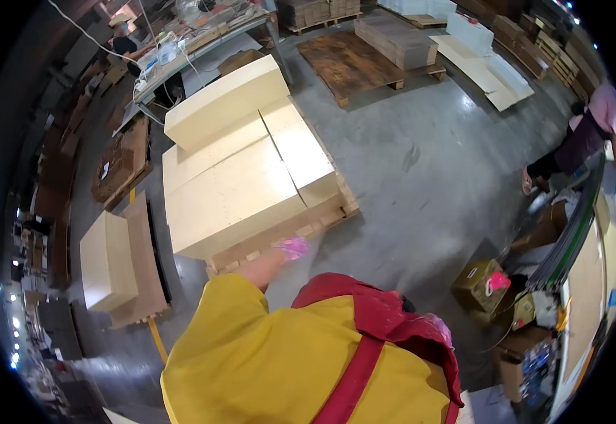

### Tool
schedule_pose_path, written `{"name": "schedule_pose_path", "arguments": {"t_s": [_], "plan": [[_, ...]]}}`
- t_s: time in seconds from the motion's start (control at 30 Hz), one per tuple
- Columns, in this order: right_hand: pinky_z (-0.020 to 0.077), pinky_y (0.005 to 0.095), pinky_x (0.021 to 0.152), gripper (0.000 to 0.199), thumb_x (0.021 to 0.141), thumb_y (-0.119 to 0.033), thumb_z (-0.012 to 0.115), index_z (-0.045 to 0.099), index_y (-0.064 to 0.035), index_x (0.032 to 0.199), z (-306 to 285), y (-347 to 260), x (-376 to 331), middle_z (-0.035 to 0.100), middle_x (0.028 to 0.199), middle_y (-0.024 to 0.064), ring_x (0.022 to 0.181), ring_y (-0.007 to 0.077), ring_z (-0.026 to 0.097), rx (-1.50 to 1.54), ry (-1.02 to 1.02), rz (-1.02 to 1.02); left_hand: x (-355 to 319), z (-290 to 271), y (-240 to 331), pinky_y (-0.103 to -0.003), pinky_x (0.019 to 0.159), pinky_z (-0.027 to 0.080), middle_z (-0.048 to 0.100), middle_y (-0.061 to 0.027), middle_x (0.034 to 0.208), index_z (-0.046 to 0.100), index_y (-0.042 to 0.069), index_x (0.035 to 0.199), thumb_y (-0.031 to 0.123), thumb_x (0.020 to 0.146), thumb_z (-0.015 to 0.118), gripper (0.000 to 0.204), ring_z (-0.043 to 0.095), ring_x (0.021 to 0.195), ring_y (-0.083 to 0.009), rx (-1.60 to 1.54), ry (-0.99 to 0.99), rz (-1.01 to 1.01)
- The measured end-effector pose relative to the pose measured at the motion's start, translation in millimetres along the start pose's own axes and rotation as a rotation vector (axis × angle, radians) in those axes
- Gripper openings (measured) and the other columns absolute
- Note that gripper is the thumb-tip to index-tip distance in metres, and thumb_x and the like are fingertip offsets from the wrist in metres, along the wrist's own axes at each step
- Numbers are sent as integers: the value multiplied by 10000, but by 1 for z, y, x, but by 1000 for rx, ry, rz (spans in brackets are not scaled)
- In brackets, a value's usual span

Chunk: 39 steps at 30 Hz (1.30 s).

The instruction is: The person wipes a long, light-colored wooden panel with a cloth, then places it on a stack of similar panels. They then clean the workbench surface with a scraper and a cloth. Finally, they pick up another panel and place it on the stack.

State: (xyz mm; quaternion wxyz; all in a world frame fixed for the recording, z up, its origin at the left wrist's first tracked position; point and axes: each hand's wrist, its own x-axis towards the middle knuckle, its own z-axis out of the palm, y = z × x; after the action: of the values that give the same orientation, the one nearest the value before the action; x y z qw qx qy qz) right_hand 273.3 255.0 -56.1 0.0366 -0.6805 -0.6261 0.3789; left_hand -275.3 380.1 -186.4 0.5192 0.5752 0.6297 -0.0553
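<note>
My left hand [294, 248], in a pink and white glove, hangs over the grey floor near the front edge of a wooden pallet [343, 210]. Motion smears its fingers, and nothing held can be made out. On that pallet stand stacks of flat cream sheets [237, 194], with a taller cream stack [226, 99] across the far side. What looks like my right hand [441, 328] shows as a pinkish patch beside the red apron [336, 284], mostly hidden by it. Its fingers do not show. A yellow sleeve [230, 304] covers my left upper arm.
To the left, another cream stack [106, 261] sits on a pallet. A cluttered workbench [202, 46] with a seated person [124, 44] is far left. On the right are a green-edged conveyor [576, 233], a carton [480, 286] and a walking person [590, 131]. Brown-topped pallets [343, 63] lie ahead.
</note>
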Motion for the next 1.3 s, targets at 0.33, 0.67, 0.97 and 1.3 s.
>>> {"name": "schedule_pose_path", "arguments": {"t_s": [0.33, 0.67, 0.97, 1.3], "plan": [[476, 444, 856, 336, 825, -334, 598, 627, -89, 1053, -140, -4, 196, 651, 1015, 176, 967, 369, 607, -255, -277, -203, -27, 45, 68, -263, 508, 455, 623, -48, 748, 580, 82, 953, 206, 898, 549, 139, 568, 583, -126, -819, 211, -93], [492, 360, 749, 305, 842, -266, 598, 653, -14, 1005, -148, 101, 366, 678, 866, 141, 813, 223, 641, 186, -205, 11, 85, -36, 99, -270, 601, 493, 649, -48, 855, 584, 77, 1052, 264, 905, 538, 242, 602, 691, -135, -612, 114, -231], [507, 368, 693, 298, 850, -281, 602, 643, -12, 974, -204, 175, 530, 670, 855, 140, 774, 239, 641, 11, -344, 99, 223, -188, 253, -255, 644, 454, 622, -25, 806, 609, 61, 1021, 269, 919, 528, 245, 556, 689, -118, -906, 545, -61], [410, 318, 517, 283, 850, -332, 553, 608, -57, 809, -354, 33, 823, 580, 677, 38, 575, 157, 517, 155, -332, 127, 245, -180, 312, -250, 658, 467, 639, -16, 894, 574, 38, 1155, 253, 930, 522, 316, 572, 744, -107, -1036, 509, -343]]}}
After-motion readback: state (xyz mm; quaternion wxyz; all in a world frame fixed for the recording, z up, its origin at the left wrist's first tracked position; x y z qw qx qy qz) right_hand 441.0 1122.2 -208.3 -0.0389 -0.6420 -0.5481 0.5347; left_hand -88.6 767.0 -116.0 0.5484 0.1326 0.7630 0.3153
